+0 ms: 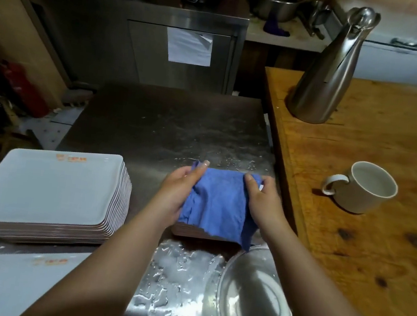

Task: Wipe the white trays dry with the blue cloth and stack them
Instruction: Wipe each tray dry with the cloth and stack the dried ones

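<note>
Nearest the wearer, a white tray [2, 287] lies at the lower left, below and left of both hands, and a clear glass lid or bowl [251, 294] sits on the wet steel counter [169, 126] just beneath the right forearm. Water is pooled on the steel between them.

Above that, both hands hold the blue cloth [216, 201] stretched between them. The left hand [180, 188] pinches its left edge with fingers curled over the fabric; the right hand [260, 201] grips the right edge the same way. Each grip is closed on the cloth, neither is loose. The cloth drapes over a small dark-edged stack [193, 232] directly under the hands, of which only the rim shows; what it consists of cannot be told.

The tall stack of white trays [49, 185] stands to the left of the grip, just beside the left forearm, its long axis running left to right across the view. The left hand is clearly the nearer one, so a reach for the top tray would likely fall to it, with the right keeping the cloth.

Right of the grip, a wooden counter [370, 204] carries a white mug [364, 187] and, farther off, a steel jug [331, 68]. Beyond the hands the steel runs bare and streaked to a steel cabinet [136, 49] bearing a paper sheet [189, 46], with pots dim on top.
</note>
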